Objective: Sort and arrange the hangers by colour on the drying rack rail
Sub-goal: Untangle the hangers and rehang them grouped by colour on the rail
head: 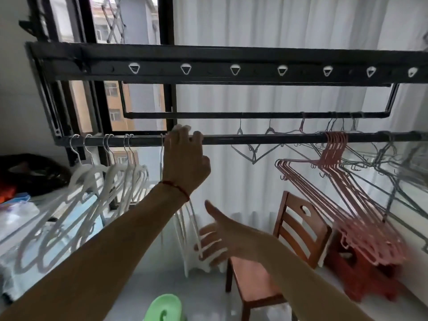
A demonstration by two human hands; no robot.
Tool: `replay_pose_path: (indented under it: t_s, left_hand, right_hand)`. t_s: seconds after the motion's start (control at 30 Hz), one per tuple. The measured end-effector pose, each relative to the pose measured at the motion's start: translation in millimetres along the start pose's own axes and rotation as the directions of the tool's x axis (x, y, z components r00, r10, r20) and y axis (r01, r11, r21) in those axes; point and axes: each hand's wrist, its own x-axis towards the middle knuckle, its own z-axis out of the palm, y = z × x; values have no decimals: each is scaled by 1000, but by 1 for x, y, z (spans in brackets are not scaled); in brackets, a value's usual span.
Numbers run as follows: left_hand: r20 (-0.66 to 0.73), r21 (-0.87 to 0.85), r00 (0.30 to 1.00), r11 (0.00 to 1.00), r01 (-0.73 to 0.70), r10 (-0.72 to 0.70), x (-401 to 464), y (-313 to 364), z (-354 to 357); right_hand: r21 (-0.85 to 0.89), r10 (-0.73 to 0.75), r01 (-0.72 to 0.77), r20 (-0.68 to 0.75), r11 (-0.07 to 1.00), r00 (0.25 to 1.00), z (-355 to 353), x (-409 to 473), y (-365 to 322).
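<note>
Head view, looking up at a black drying rack by the window. Front rail [254, 139] runs left to right at hand height.

Left hand [185, 156] raised to the rail, fingers curled over its top, just beside the hook of a white hanger [161, 158]. Whether that hand pinches the hook or only the rail, cannot tell. A red thread sits at the wrist.

Right hand [222, 239] lower, thumb up, fingers hooked around the bottom bars of white hangers [187, 232] that hang down behind the left forearm. Grip clamped on those bars.

White hangers, grouped [111, 179]: several on the left end of the rail, swung out at a slant toward the viewer.

Pink hangers [335, 181]: a tight bunch on the right part of the rail, bodies angled down and right.

Grey wire hangers [393, 167]: at the far right of the rail, beside and partly behind the pink ones. More grey ones [254, 154] hang from the thinner back rail [231, 115], well apart from each other.

Below: wooden chair [289, 239] against the white curtain [266, 31], red stool [361, 274] just right of it, green plastic item [164, 306] at the bottom edge. Bags and clutter lie at far left.
</note>
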Motion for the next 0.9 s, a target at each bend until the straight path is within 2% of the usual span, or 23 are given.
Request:
replay_pose_path:
  t_s: [0.07,0.1,0.13,0.17,0.2,0.23,0.27,0.3,0.43,0.57,0.67,0.77,0.9]
  left_hand:
    - [-65,-156,992,981,-114,105,-3,26,2]
    - [-6,-244,994,964,-105,107,-4,41,3]
    - [136,-317,988,948,-30,76,-4,55,7]
    - [340,-351,940,931,97,31,1,68,16]
    - [546,-343,838,908,240,-15,10,79,31]
    - [692,-306,720,882,359,-52,21,87,49]
    - [771,-267,631,857,441,-84,33,94,69]
    - [806,-230,578,833,503,-127,45,99,89]
    - [810,-235,517,654,719,-278,70,112,172]
    - [836,-317,458,415,852,-301,90,118,231]
    - [842,-348,439,306,886,-314,107,122,260]
    - [851,-397,444,210,894,-281,121,127,285]
    - [842,-479,470,33,877,-267,123,127,324]
  right_hand:
    - [56,-74,84,-160,995,984,-37,10,-7]
    - [81,-118,144,-269,986,956,-59,17,-11]
    - [101,-150,201,-377,974,914,-82,26,-16]
    - [114,-165,243,-464,963,870,-107,35,-20]
    - [127,-168,273,-527,953,833,-131,44,-23]
    - [148,-165,298,-568,943,806,-155,53,-26]
    - [176,-158,320,-595,931,788,-176,60,-28]
    - [201,-146,334,-617,921,773,-195,68,-29]
    - [222,-120,339,-650,915,750,-255,100,-32]
    - [217,-162,366,-620,905,768,-298,134,-50]
    - [257,-168,384,-594,887,786,-329,155,-68]
    - [341,-152,366,-518,865,842,-351,173,-86]
    - [485,-240,443,-424,754,873,-372,198,-86]
